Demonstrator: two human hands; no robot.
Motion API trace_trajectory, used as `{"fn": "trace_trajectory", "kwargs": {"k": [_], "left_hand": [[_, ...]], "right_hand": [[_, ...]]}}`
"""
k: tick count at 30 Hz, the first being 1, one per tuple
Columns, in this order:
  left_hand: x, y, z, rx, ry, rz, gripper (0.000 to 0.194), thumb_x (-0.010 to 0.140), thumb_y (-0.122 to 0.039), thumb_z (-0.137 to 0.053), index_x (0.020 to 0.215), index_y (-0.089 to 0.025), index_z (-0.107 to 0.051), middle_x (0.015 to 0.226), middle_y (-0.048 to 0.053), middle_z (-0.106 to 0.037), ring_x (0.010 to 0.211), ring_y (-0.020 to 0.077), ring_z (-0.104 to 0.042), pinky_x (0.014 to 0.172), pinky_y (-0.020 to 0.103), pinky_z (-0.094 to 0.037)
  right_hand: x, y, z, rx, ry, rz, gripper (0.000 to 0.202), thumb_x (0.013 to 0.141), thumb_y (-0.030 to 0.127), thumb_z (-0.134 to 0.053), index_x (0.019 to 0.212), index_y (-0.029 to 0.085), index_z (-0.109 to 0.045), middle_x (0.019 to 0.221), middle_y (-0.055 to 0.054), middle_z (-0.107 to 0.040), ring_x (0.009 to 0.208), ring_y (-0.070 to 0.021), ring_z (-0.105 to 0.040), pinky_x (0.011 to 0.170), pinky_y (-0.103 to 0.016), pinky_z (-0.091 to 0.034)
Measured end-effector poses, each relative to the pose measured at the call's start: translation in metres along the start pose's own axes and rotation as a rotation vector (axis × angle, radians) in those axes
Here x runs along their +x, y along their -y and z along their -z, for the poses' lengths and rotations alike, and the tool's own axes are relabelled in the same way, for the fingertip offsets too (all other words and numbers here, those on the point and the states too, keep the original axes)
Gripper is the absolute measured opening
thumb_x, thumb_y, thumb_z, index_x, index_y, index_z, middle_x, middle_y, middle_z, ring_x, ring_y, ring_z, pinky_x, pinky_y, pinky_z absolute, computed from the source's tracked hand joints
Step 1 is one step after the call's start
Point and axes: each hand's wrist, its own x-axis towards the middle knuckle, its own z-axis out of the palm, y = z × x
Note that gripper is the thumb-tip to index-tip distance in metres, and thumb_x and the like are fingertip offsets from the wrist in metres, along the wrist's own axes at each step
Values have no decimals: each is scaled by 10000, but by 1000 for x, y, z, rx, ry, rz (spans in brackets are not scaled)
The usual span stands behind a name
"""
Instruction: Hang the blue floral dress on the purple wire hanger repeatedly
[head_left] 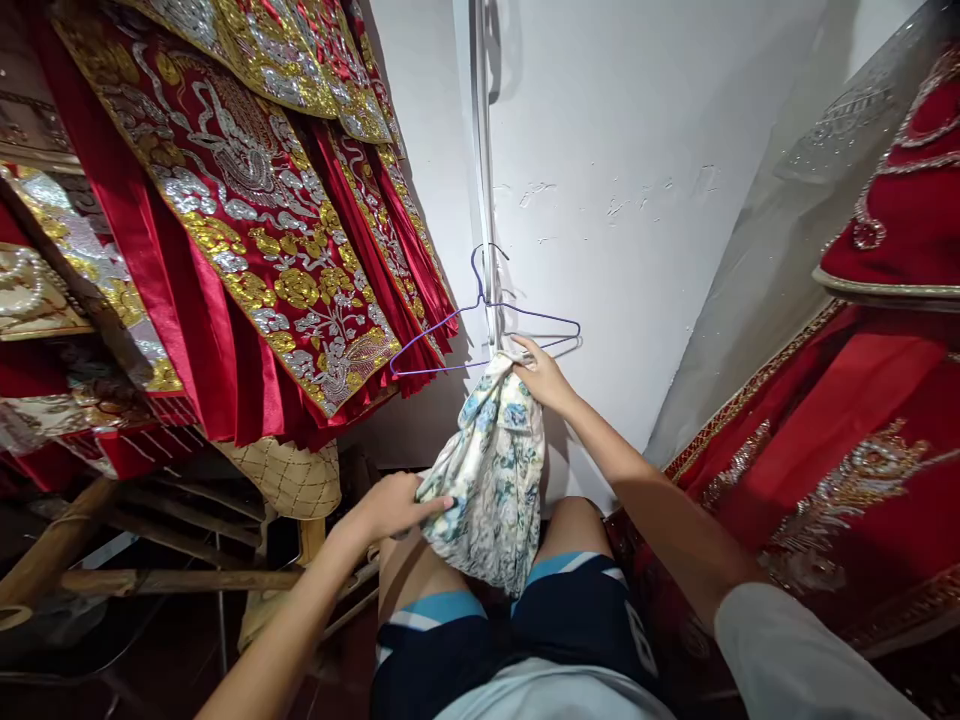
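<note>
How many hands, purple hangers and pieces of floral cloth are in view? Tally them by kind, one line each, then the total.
Hands: 2 (left hand, right hand)
Purple hanger: 1
Floral cloth: 1
Total: 4

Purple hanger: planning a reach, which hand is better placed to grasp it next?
Probably right: the right hand is up near the hanger; the left hand is lower, beside the floral cloth.

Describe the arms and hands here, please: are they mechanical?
No, they are a person's. The left hand and right hand are ungloved, with no watch or bracelet visible. A plain, pale short sleeve covers the right upper arm; the left sleeve is out of view.
</note>
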Motion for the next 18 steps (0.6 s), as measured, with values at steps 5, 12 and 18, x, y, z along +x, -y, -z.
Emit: {"fn": "trace_trajectory", "kwargs": {"k": [5,12,18], "left_hand": [[27,3,48,340,-78,-46,513,816,-620,-527,497,-219,-520,541,61,-573,557,221,-532,652,306,-384],[41,-2,90,247,-243,-103,381,840,-427,-441,954,-162,-690,1044,105,-714,917,284,-648,844,344,-462],[88,-16,91,315,-137,-30,252,770,-274,-415,844,-154,-625,899,119,-689,823,281,-630,777,365,-476]], "right_hand": [[12,-32,0,-83,-49,-109,143,755,263,-537,758,170,-645,734,-37,-668,721,-191,-577,687,-286,-441],[-26,-2,41,-169,-102,-58,281,725,324,-578,529,208,-414,503,50,-375,535,-113,-359,519,-253,-255],[-31,22,54,-184,-67,-50,294,716,309,-556,520,218,-356,501,56,-320,519,-100,-315,510,-257,-227]]}}
